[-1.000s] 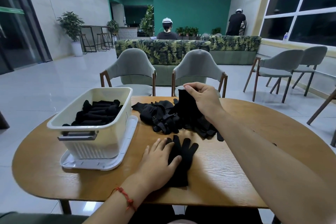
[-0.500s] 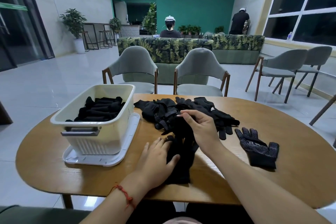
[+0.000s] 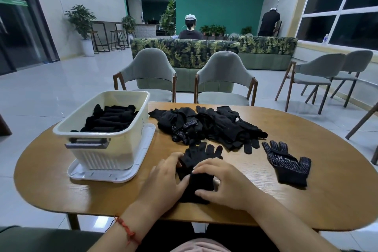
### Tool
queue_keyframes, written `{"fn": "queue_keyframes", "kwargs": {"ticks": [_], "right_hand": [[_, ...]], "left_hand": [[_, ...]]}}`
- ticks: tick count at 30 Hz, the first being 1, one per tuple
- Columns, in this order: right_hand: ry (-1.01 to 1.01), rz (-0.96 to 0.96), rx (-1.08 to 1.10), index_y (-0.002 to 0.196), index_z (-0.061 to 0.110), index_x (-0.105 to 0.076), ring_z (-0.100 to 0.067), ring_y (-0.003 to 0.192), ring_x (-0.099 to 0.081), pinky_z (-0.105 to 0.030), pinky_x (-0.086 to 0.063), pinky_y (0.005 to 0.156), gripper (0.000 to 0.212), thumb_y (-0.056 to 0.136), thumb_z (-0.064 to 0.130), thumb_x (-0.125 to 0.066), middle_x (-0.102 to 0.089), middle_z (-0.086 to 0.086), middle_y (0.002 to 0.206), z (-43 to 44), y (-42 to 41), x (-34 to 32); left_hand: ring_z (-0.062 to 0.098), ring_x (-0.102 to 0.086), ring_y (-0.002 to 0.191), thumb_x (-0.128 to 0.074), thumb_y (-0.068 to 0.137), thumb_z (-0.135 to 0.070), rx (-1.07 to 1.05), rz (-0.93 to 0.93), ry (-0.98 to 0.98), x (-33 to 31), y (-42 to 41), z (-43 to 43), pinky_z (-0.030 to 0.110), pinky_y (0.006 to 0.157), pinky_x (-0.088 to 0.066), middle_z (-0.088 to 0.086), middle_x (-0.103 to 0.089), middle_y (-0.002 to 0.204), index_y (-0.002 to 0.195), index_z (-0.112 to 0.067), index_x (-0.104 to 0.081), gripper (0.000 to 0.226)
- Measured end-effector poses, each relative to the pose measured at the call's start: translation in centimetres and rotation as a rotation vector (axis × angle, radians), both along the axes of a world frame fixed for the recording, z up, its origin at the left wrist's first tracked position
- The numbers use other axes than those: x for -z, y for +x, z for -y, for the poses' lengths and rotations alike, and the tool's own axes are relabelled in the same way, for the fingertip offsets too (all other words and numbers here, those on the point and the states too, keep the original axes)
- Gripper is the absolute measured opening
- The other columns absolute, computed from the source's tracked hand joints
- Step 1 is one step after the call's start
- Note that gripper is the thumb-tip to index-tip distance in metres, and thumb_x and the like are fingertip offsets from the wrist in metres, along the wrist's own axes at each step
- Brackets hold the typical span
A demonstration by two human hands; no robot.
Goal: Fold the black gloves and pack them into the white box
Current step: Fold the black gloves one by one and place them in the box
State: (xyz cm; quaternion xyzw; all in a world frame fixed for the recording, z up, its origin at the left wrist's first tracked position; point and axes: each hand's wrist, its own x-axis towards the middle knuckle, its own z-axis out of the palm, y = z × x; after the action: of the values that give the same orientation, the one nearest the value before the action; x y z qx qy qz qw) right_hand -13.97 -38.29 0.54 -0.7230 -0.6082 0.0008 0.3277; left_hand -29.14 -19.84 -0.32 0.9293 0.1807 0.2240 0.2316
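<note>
Both hands are down on the table (image 3: 306,200) now. A second ago my right hand (image 3: 223,184) was up in the air, pulling one glove out of the pile (image 3: 208,125). Now that glove lies on top of the one my left hand (image 3: 163,178) was pressing flat. So the two make a glove pair (image 3: 199,157), and the pair sits right under my hands, with its finger ends poking out on the far side.

My left hand rests on the left edge of the pair. Its fingers are loose and its thumb pushes down on the cloth. My right hand's thumb and fingers curve round the near part of the pair and hold it. I cannot see if the two gloves line up well, because my hands hide most of them.

I think the picking step is over and the folding step can start. The far ends need to come over toward my wrists.

The pile is just past my fingertips. One dotted glove (image 3: 286,161) lies alone, off to the right of my right hand. The white box (image 3: 106,129) stands on its lid (image 3: 114,176), a little way left of my left hand. It already has folded gloves (image 3: 110,118) inside, so the job is partly done, with many gloves left.
</note>
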Motion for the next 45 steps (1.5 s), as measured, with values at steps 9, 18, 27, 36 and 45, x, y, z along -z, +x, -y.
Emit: {"fn": "queue_keyframes", "kwargs": {"ticks": [9,18,27,36,45], "right_hand": [[0.218,0.150,0.111,0.119,0.019,-0.078,-0.002,0.110,-0.070,-0.021,-0.055,0.095,0.023,0.099,0.022,-0.066,-0.077,0.012,0.116,-0.7,-0.8,0.6],[0.107,0.145,0.048,0.118,0.025,-0.075,-0.002,0.109,-0.068,-0.027,-0.056,0.090,0.026,0.096,0.038,-0.072,-0.074,0.017,0.119,-0.5,-1.0,0.8],[0.130,-0.025,0.122,0.114,0.024,-0.077,0.000,0.108,-0.067,-0.028,-0.055,0.093,0.013,0.106,0.027,-0.066,-0.073,0.021,0.112,-1.0,0.1,1.0],[-0.293,0.103,0.132,0.159,0.034,-0.047,-0.002,0.153,-0.029,-0.032,-0.026,0.128,0.052,0.109,0.048,-0.044,-0.038,0.017,0.165,-2.7,2.1,0.2],[-0.512,0.136,0.145,0.167,0.052,-0.013,0.000,0.162,0.001,-0.043,-0.001,0.132,0.062,0.108,0.070,-0.022,-0.007,0.025,0.176,-5.1,7.1,0.0]], "left_hand": [[0.007,-0.050,0.121,-0.065,0.096,-0.048,0.017,-0.031,0.099,0.2,0.3,0.3,0.030,0.102,-0.040,-0.022,-0.056,0.128,0.149,-0.042,-0.041,0.059],[0.007,-0.049,0.126,-0.066,0.096,-0.045,0.013,-0.031,0.093,0.6,0.5,-0.1,0.025,0.106,-0.037,-0.019,-0.056,0.130,0.139,-0.032,-0.058,0.045],[0.003,-0.046,0.115,-0.062,0.098,-0.026,0.015,0.125,0.022,0.2,-0.3,0.2,0.020,0.101,-0.041,-0.018,-0.051,0.122,0.124,-0.033,-0.060,0.028],[0.004,-0.046,0.107,-0.050,0.097,-0.061,0.211,-0.031,0.180,0.3,-0.2,0.4,0.032,0.096,-0.041,-0.023,-0.048,0.109,0.107,-0.041,-0.057,0.023],[0.001,-0.046,0.107,-0.054,0.097,-0.060,0.198,-0.026,0.175,0.2,-0.3,0.4,0.029,0.094,-0.040,-0.023,-0.049,0.108,0.106,-0.041,-0.057,0.021]]}}
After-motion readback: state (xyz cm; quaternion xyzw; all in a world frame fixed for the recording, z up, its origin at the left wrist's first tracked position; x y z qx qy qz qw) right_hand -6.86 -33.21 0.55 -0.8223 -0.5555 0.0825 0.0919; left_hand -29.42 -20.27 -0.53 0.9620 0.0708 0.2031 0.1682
